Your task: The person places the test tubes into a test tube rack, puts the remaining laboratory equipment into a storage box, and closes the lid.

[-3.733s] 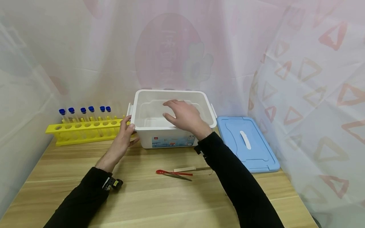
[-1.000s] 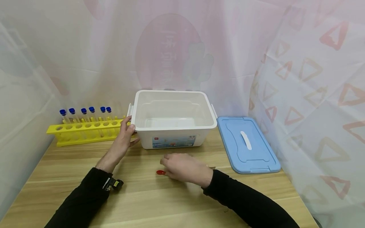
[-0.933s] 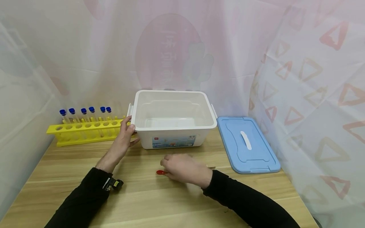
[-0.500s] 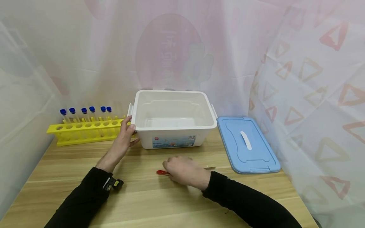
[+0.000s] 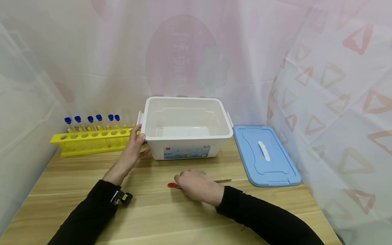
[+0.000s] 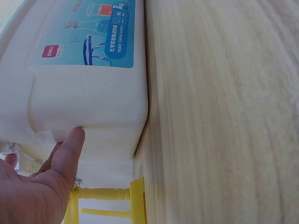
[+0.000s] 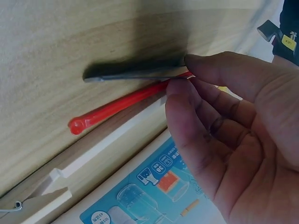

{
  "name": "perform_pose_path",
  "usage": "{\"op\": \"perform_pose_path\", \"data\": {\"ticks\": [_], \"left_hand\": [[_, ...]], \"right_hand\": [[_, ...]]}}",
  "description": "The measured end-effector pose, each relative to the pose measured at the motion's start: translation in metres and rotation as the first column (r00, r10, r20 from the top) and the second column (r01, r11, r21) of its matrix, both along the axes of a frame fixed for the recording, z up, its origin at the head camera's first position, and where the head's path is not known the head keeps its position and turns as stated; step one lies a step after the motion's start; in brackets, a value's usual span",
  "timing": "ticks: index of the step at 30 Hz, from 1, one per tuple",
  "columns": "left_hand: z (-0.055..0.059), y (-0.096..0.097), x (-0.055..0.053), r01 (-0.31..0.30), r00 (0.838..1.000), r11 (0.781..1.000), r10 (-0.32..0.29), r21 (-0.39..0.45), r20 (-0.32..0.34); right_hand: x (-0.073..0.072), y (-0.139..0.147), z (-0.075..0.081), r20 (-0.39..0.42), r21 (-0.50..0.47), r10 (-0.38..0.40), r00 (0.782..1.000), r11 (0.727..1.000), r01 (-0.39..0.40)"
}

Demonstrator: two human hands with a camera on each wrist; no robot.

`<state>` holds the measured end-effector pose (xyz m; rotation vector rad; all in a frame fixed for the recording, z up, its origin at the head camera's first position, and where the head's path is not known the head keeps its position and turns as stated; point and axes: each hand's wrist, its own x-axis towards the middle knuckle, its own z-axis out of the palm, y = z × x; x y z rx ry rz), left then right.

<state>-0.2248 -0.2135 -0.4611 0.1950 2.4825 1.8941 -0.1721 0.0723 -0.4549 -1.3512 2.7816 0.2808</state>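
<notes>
In the head view a white plastic box without its lid stands at the back. My left hand rests against its left end, fingers fairly straight, fingertips at the wall and rim. My right hand is low over the table in front of the box. In the right wrist view its thumb and index finger pinch the end of grey metal tweezers. Just beside them lies a red plastic spoon, its bowl showing left of the hand in the head view. A wooden test tube holder lies alongside, partly hidden by the fingers.
A yellow rack holding several blue-capped test tubes stands left of the box, close to the left hand. The blue lid with a white handle lies flat at the right. A pale curtain hangs behind the wooden table.
My right hand has come from over the box down to the tools on the table, then shifted slightly right and nearer, its fingers drawing together. The left hand stays at the box.
</notes>
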Motion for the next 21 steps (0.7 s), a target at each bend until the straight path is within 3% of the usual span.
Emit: {"op": "perform_pose_path", "data": {"ticks": [6, 14, 21], "left_hand": [[-0.0006, 0.0000, -0.0007, -0.002, 1.000, 1.000, 0.002, 0.001, 0.003], [-0.0006, -0.0010, -0.0013, 0.005, 1.000, 1.000, -0.005, 0.014, 0.009], [-0.0004, -0.0010, -0.0007, 0.013, 1.000, 1.000, -0.013, 0.024, 0.003]], "right_hand": [[-0.0006, -0.0012, -0.0027, -0.008, -0.008, -0.001, 1.000, 1.000, 0.001], [-0.0051, -0.0009, -0.0007, 0.068, -0.061, -0.029, 0.997, 0.998, 0.033], [-0.0095, -0.0019, 0.0040, 0.081, -0.111, -0.033, 0.996, 0.993, 0.042]]}}
